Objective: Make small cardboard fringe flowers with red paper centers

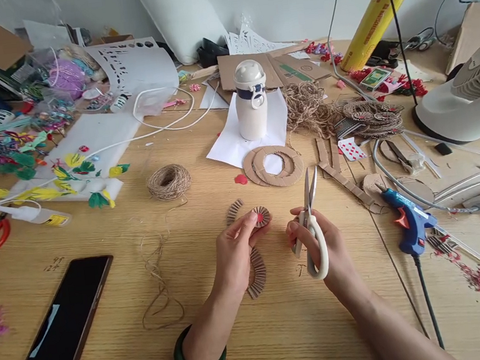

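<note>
Between the thumb and fingers of my left hand (pixel 236 248) is a small corrugated cardboard rosette (pixel 262 216) with a red centre. My right hand (pixel 332 250) grips a pair of white-handled scissors (pixel 318 246), its blades pointing away from me and slightly parted. The blades stand apart from the rosette, to its right. Below my left hand lies a curved strip of fringed corrugated cardboard (pixel 257 273), and a shorter fringed piece (pixel 233 211) rests just beyond the fingers. Two flat cardboard rings (pixel 292 165) overlap farther back, near a red paper scrap (pixel 240 179).
A ball of twine (pixel 168 182) trails loose thread at left, near a black phone (pixel 63 324). Behind the rings a white bottle (pixel 252 109) stands on paper. To the right are a blue glue gun (pixel 412 221), cardboard strips (pixel 344 182) and a white fan (pixel 464 91).
</note>
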Demonstrator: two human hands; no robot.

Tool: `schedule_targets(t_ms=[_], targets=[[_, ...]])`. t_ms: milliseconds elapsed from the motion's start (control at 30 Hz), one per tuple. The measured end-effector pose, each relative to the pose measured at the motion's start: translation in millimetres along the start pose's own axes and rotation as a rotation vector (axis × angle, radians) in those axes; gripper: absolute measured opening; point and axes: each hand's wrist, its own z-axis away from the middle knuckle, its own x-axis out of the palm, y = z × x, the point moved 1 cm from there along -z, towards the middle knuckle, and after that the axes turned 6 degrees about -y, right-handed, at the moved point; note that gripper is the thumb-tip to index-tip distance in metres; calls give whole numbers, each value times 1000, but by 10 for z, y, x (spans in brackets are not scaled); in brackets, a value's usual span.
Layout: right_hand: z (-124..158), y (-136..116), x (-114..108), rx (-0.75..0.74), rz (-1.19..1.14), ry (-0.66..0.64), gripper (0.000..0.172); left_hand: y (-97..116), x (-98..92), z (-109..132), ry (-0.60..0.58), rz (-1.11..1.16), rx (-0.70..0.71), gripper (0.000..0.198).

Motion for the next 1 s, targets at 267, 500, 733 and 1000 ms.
schedule_targets(t_ms=[267, 500, 733, 1000], targets=[[1, -25, -4, 7, 18, 0, 35, 70, 6, -9, 4, 152, -92, 29], [-3, -17, -4, 8, 19, -9, 36, 84, -3, -7, 4, 145, -104, 28], [-31, 27, -4, 5, 8, -35, 39, 79, 16, 11, -86, 140, -72, 22], [-27, 37, -20, -100, -28, -35, 36, -24, -1, 82, -208, -238, -59, 30]])
